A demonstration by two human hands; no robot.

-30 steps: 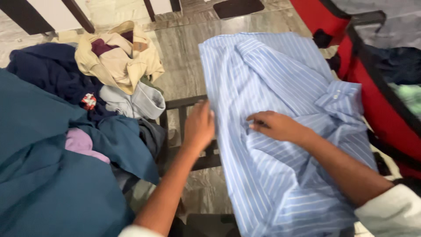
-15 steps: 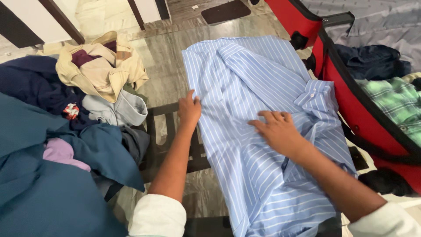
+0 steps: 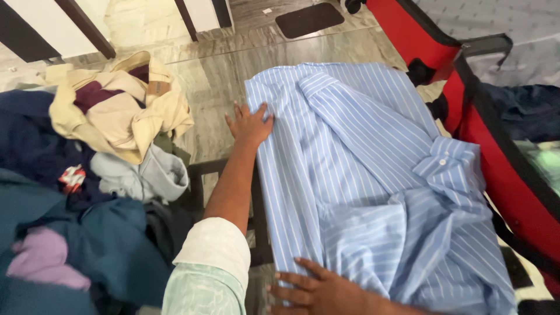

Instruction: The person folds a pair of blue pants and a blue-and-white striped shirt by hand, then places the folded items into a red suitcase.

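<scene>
Home room, marble floor (image 3: 210,76), clothes pile (image 3: 87,151), open red suitcase (image 3: 490,128), doormat (image 3: 309,18)

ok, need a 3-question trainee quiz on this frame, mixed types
1. True or false: the left hand rests flat on the striped shirt near its far left edge.
2. Which lies right of the shirt? A) red suitcase B) beige jacket C) dark mat
3. Fill in: the right hand presses the shirt's ____ edge, nearest the camera.

Key: 1 true; 2 A; 3 near
</scene>
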